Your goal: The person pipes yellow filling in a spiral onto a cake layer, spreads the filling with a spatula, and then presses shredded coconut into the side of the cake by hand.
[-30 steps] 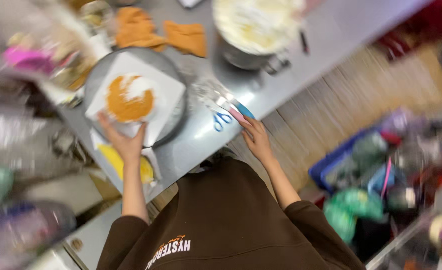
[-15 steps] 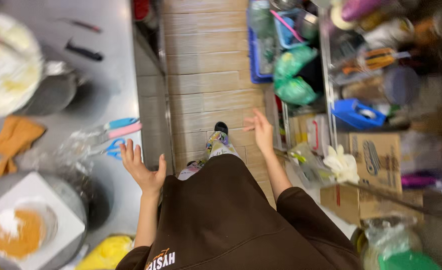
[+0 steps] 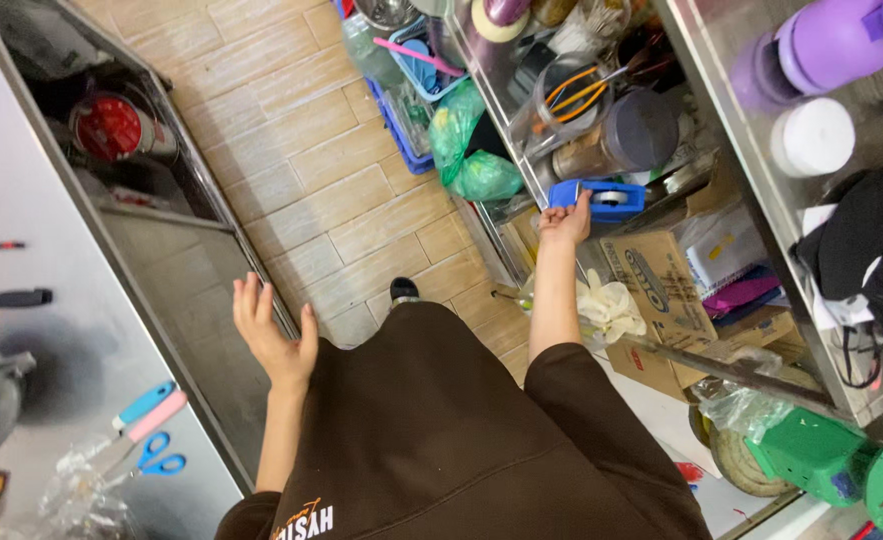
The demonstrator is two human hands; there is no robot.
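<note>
While reaching: the right hand closes on the blue tape dispenser at the metal shelf edge.
Left hand: open, empty, beside the bench.
Next: a firm lift clear of neighbouring jars.

Tan tiled floor runs between steel counter and cluttered metal shelving
</note>
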